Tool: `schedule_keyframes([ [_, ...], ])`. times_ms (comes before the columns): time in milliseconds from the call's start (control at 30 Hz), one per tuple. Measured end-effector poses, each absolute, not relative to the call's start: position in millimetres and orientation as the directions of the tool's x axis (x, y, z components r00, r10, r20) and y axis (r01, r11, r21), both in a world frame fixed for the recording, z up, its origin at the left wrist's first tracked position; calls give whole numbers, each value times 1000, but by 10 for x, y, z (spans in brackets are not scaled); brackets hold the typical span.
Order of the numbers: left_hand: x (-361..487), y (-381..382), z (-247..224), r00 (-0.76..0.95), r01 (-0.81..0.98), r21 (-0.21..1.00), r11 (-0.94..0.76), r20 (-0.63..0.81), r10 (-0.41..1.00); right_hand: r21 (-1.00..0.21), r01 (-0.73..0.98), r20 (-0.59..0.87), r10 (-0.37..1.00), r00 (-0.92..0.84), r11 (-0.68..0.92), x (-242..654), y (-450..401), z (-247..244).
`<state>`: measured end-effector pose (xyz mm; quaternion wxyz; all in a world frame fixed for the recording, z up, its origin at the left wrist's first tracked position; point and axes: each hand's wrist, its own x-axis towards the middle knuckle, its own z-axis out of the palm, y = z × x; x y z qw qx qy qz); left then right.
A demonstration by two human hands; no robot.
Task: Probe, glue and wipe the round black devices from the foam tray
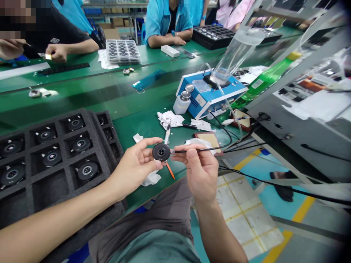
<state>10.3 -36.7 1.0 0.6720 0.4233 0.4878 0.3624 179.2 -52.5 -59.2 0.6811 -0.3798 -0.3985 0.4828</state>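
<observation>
My left hand (pixel 138 159) pinches a round black watch back (pixel 161 152) by its edge, between thumb and fingers. Its face, with a ring of small metal contacts at the centre, is turned up toward me. In my right hand (pixel 202 166) is a slim black tube (pixel 183 150), held between thumb and fingers, its tip close to the right edge of the watch back. Whether the tip touches it I cannot tell. Just behind the watch back lies a clear syringe (pixel 167 134) on the green bench. Below it an orange pointed stick (pixel 170 170) shows partly.
Left stands a black foam tray (pixel 64 168) with several similar watch backs in its compartments. A blue machine (pixel 204 93), a pump bottle (pixel 182 103) and a green bottle (pixel 263 82) stand behind at right. Crumpled wipes (pixel 170 118) lie nearby. Co-workers sit across the bench.
</observation>
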Motion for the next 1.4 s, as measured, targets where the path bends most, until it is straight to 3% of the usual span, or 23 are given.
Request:
schedule_keyframes([
  [367,102,-370,2,296,-74,923,379,-342,892,-935,-245,187,945,269,255,1783,-518,-623],
  [1400,126,-376,41,319,-106,908,405,-354,879,-926,-301,136,944,302,229,1767,-531,-587],
])
